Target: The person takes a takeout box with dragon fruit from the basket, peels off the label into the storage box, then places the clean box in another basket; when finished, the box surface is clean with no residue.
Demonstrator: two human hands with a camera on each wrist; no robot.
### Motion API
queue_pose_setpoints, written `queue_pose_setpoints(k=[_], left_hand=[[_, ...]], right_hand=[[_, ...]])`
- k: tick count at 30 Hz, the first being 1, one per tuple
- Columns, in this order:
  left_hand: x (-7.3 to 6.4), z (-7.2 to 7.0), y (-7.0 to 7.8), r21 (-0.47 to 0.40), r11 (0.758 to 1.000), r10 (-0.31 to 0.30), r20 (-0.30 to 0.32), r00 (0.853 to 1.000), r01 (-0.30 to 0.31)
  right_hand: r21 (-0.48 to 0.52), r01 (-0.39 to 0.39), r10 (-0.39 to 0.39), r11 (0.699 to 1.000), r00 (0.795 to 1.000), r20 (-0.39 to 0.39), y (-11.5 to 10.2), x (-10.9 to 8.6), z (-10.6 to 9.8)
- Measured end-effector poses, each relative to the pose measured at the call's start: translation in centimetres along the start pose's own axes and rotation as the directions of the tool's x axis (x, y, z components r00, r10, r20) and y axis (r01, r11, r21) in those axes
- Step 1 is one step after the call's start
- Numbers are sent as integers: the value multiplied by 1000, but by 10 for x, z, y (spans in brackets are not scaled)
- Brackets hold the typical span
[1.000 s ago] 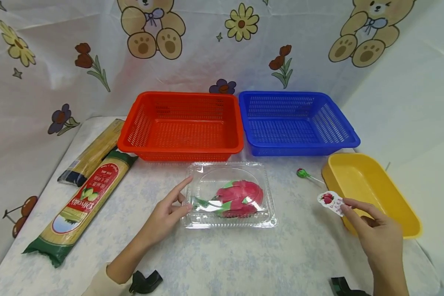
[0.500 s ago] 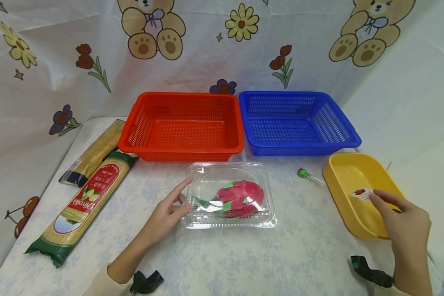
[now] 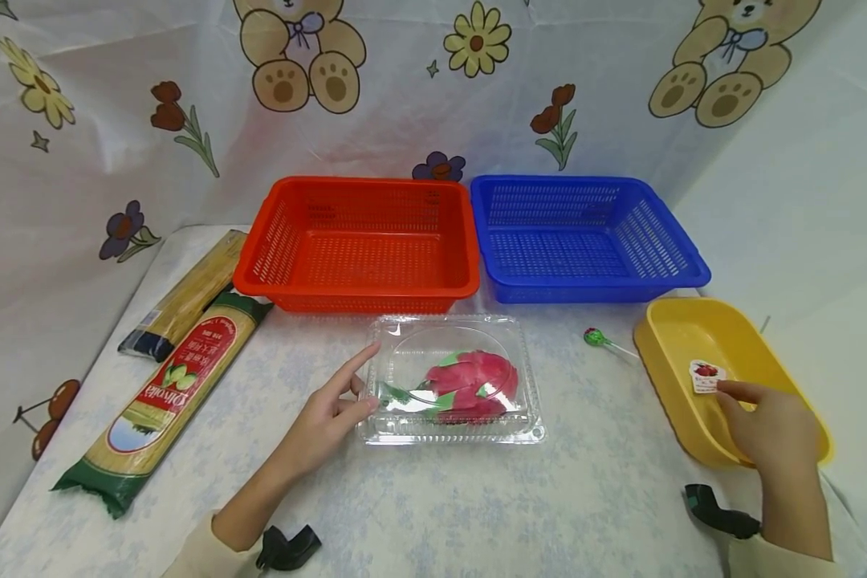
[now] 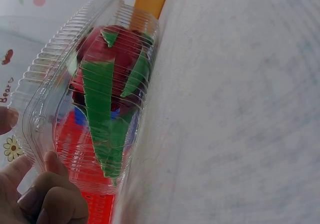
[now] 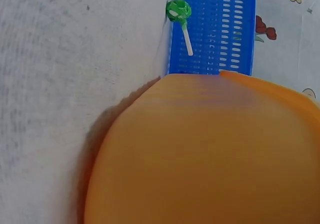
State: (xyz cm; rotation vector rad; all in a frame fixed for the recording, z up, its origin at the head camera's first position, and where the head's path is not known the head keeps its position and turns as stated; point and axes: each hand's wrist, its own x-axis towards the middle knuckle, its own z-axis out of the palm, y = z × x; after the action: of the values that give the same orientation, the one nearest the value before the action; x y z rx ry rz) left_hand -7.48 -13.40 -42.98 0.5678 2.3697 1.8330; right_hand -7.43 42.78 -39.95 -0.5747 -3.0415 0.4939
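small white fruit-printed card (image 3: 706,376), over the yellow plastic tray (image 3: 737,341), looks light and easily creased, best held by its edge, as the right hand (image 3: 773,425) pinches it. the left hand (image 3: 325,419), forefinger outstretched, touches the clear plastic box (image 3: 405,352).

On my feed: glossy clear plastic — the ribbed box (image 3: 419,373). From there, perforated plastic, red basket (image 3: 357,303) at eleven o'clock, blue basket (image 3: 596,291) at two; smooth yellow plastic tub (image 3: 722,337) and paper-looking label (image 3: 706,374) at three; shiny film packet (image 3: 169,397) at nine — matt cloth (image 3: 549,506) beneath.
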Motion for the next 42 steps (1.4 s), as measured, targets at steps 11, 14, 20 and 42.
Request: queue_pose_setpoints(k=[11,14,20,42], left_hand=[[0,0,-2,8,1000,-2,3,1000,2],[0,0,-2,10,1000,-2,1,1000,2],[-1,-1,-2,16,1000,-2,-7,1000,2],[1,0,0,18,1000,8,4,1000,-8]], right_hand=[[-79,164,-148,983,974,171,7,7,-5],[-90,140,-111,986,957,266,12,13,-9],[-80,131,-96,988,934,344,18,16,-11],[-61,288,-276,956,948,160,-38,41,-71]])
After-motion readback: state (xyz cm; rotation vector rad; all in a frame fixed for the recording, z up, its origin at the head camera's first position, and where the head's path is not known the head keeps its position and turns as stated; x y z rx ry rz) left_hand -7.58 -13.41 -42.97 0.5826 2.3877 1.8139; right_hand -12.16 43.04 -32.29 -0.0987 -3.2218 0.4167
